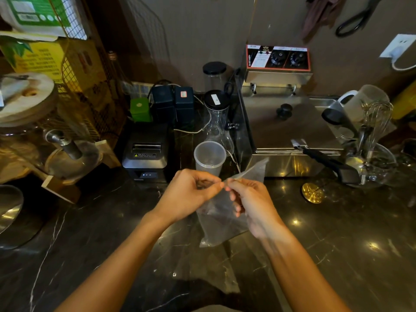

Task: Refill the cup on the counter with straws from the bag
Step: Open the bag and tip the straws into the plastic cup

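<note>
A clear plastic bag (221, 224) hangs above the dark counter between my hands. My left hand (193, 192) and my right hand (252, 203) both pinch its top edge, fingertips almost touching. The bag's upper corner sticks up to the right. I cannot make out straws inside it; only a dim dark shape shows low in the bag. The translucent plastic cup (209, 157) stands upright on the counter just behind my hands, and it looks empty.
A black receipt printer (146, 152) sits left of the cup, a glass carafe (217, 122) right behind it. A steel fryer (290, 136) stands to the right, with a black handle (326, 163) sticking out. A glass bowl with a whisk (376, 158) is far right.
</note>
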